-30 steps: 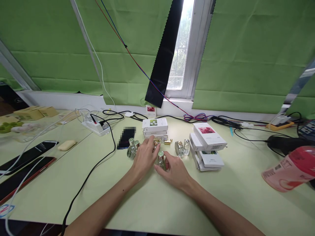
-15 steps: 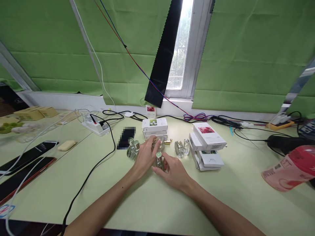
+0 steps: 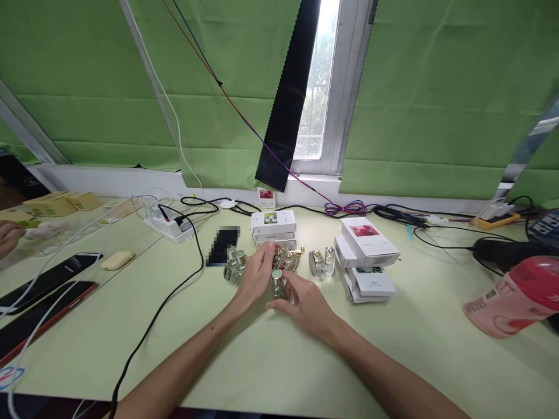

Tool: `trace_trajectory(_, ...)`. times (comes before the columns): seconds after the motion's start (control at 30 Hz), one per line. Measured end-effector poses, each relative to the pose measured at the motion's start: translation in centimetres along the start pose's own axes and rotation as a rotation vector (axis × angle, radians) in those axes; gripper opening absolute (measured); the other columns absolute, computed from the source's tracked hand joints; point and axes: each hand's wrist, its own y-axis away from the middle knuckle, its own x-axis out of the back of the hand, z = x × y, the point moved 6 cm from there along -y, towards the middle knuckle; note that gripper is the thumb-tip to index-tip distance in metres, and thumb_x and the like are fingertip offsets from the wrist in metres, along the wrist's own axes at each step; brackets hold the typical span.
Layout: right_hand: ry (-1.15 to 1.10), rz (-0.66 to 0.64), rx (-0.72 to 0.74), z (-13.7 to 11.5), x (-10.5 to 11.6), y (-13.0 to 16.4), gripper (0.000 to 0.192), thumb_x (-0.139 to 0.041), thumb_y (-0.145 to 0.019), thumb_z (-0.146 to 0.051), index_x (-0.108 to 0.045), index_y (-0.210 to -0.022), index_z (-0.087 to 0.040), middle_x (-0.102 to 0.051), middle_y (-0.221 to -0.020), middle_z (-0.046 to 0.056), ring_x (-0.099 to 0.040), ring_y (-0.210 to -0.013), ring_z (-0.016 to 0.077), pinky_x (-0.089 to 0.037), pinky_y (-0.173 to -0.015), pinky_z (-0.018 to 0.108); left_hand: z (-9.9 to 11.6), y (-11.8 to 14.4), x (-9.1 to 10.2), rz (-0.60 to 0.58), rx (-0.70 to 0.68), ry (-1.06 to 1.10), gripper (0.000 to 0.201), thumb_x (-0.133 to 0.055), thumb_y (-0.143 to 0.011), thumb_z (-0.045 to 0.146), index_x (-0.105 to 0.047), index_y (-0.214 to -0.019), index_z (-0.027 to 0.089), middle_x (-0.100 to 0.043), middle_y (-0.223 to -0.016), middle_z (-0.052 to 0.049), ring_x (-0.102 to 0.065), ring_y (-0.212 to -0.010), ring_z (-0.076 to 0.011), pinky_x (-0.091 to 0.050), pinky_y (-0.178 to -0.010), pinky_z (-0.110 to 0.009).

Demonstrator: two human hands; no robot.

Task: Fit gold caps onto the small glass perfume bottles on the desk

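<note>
My right hand [image 3: 308, 304] is closed around a small glass bottle with a pale green cap [image 3: 277, 285], thumb in front and index finger behind it. The bottle stands upright at the table's middle. Just left of it is my left hand [image 3: 257, 274], its fingers stretched forward, with some fingertips hidden. Close to those fingertips is a cluster of glass bottles with gold-coloured tops [image 3: 288, 262]. More green-capped glass bottles [image 3: 236, 265] stand left of my left hand. On the right are a round glass bottle [image 3: 317, 265] and a slim clear bottle [image 3: 329, 261].
White boxes are stacked behind [image 3: 274, 223] and to the right [image 3: 371, 241]. A black cable [image 3: 161, 311] crosses the left side; phones [image 3: 48, 279] lie beyond it. A pink cup [image 3: 509, 302] stands far right. Another person's hand [image 3: 9, 237] shows at the left edge.
My left hand has drawn slightly left, uncovering more of the gold-topped bottles. The green-capped bottle in my right hand has shifted slightly left. Another person's hand has appeared at the left edge.
</note>
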Motion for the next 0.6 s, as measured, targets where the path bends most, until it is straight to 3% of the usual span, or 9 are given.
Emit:
trace_trajectory(0.1, -0.016, -0.014, 0.005, -0.1, 0.0, 0.0, 0.039, -0.076, -0.086, -0.04, -0.063, -0.116, -0.019, -0.062, -0.081, -0.002, -0.051, -0.066, 0.0134, -0.038, -0.063, 0.025, -0.5, -0.2, -0.3, -0.036, 0.032, 0.094, 0.057, -0.031, -0.101, 0.061, -0.069, -0.103, 0.019, -0.073, -0.111, -0.01, -0.067, -0.092, -0.0236, -0.051, -0.073, -0.033)
trace_trajectory(0.2, -0.028, -0.015, 0.005, -0.1, 0.0, 0.1, 0.041, -0.076, -0.086, -0.038, -0.062, -0.12, -0.019, -0.063, -0.084, -0.002, -0.052, -0.067, 0.0135, -0.039, -0.065, 0.026, -0.3, -0.1, -0.2, -0.036, 0.044, 0.108, 0.058, -0.03, -0.101, 0.061, -0.07, -0.107, 0.02, -0.072, -0.117, -0.01, -0.067, -0.103, -0.0259, -0.052, -0.073, -0.034)
trace_trajectory(0.4, -0.029, -0.019, 0.003, 0.0, -0.1, 0.1, 0.044, -0.075, -0.088, -0.035, -0.059, -0.126, -0.019, -0.066, -0.089, 0.0, -0.055, -0.07, 0.0147, -0.042, -0.066, 0.027, 1.6, 0.9, 0.9, 0.132, -0.09, 0.008, 0.059, -0.025, -0.104, 0.056, -0.072, -0.104, 0.019, -0.075, -0.094, -0.007, -0.069, -0.087, -0.023, -0.052, -0.073, -0.034)
trace_trajectory(0.6, -0.039, -0.028, 0.03, 0.1, -0.3, 0.1, 0.046, -0.073, -0.089, -0.029, -0.056, -0.13, -0.019, -0.069, -0.096, 0.003, -0.059, -0.073, 0.0158, -0.046, -0.069, 0.028, 3.5, 2.1, 1.7, 0.32, -0.361, -0.128, 0.04, -0.036, -0.104, 0.035, -0.067, -0.087, 0.018, -0.07, -0.082, -0.004, -0.064, -0.074, -0.0163, -0.046, -0.068, -0.029)
